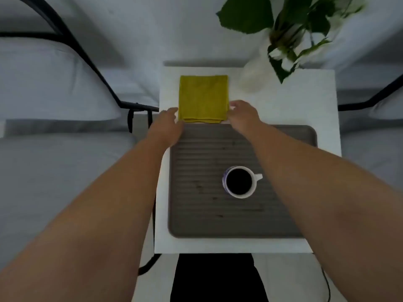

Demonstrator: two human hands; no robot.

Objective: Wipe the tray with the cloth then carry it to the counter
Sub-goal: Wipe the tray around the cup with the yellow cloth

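Note:
A folded yellow-green cloth (204, 99) lies on the white table just beyond the tray. The grey ribbed tray (196, 210) fills the near part of the table. A white mug (239, 182) of dark liquid stands on the tray, handle to the right. My left hand (166, 125) is at the cloth's near left corner, fingers extended, and looks to touch its edge. At the cloth's right edge my right hand (243, 115) has its fingers curled down; whether it pinches the fabric is unclear.
The white table (305, 110) holds a white vase (255, 75) with a leafy plant (290, 29) at the back right. A bed with pillows (48, 79) and a black metal frame (91, 66) stands to the left. A dark cable (150, 263) hangs under the table.

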